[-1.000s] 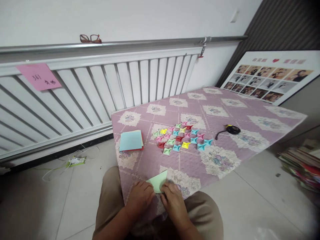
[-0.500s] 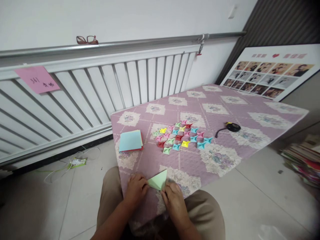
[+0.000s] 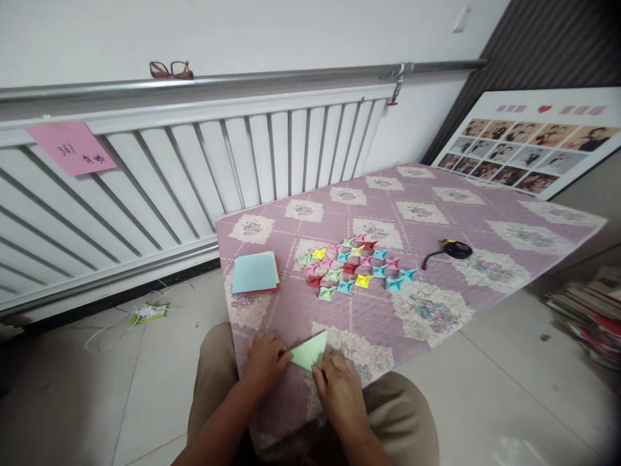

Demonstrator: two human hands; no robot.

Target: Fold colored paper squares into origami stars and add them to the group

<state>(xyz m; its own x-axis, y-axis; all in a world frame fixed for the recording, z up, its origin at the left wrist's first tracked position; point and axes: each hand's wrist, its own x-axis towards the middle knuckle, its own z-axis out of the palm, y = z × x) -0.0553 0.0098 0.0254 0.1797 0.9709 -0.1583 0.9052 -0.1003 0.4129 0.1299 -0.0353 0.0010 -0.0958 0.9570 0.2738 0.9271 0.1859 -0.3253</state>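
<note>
Paper is lying on the table between my left hand and right hand; remotely, I am pinching two of its corners, probably keeping its folds flat.

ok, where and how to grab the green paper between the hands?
Likely best: a light pinch on the tip of the green paper that points away from the person, coming from the far side. That tip is narrow and uncovered, while the left hand is at the left corner and the right hand at the lower right edge. It lies low on the table, so come in shallow.
</note>
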